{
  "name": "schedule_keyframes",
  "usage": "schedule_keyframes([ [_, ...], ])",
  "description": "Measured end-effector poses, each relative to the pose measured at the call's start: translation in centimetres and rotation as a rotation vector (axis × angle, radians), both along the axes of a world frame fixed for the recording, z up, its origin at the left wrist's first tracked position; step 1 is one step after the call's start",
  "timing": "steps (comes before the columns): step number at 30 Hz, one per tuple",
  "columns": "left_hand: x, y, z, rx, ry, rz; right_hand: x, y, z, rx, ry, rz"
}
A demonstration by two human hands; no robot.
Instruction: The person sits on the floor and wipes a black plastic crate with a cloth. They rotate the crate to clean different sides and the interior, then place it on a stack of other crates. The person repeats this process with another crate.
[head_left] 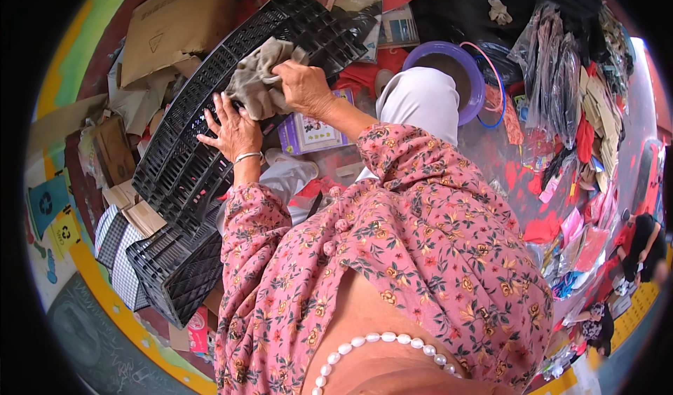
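Under the left hand (pixel 237 132) — black rack (pixel 184 137), long axis toward upper right

You are in what looks like a classroom crowded like a storeroom: at your left, a green chalkboard (pixel 87 328) with chalk drawings and colourful recycling signs (pixel 46 203) suggest teaching, while a cardboard box (pixel 179 29), clear plastic bags (pixel 545 72) and heaped cloth (pixel 597 125) crowd around you.

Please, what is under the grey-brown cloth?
A black plastic rack shows around the grey-brown cloth; the part directly beneath is covered and cannot be seen.
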State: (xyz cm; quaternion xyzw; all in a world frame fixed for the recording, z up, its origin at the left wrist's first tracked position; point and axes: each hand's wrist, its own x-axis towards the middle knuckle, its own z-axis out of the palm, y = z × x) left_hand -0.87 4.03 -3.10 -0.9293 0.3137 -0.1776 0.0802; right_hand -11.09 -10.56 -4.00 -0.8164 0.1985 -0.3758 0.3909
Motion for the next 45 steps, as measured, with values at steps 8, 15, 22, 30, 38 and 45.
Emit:
schedule_keyframes([
  [8, 0.5, 0.4, -0.1, 0.028, -0.038, 0.009, -3.1, -2.1, 0.8, 0.144, 0.050, -0.490],
  [15, 0.7, -0.2, 0.5, 0.047, -0.027, 0.018, -3.9, -2.2, -1.8, 0.217, 0.401, -0.425],
  [22, 0.1, -0.2, 0.5, 0.056, -0.025, 0.015, -2.2, -2.6, -2.5, 0.149, 0.199, -0.504],
  [30, -0.1, 0.2, 0.3, 0.052, 0.000, 0.058, 1.8, -6.7, 3.3, 0.011, -0.101, -0.223],
  [38, -0.1, 0.1, 0.4, -0.017, -0.003, 0.023, 6.1, -14.6, -2.0, -0.415, 0.287, -0.144],
  [45, -0.5, -0.1, 1.2, 0.043, 0.031, 0.079, 4.4, -9.7, -0.3, -0.343, 0.143, 0.140],
])
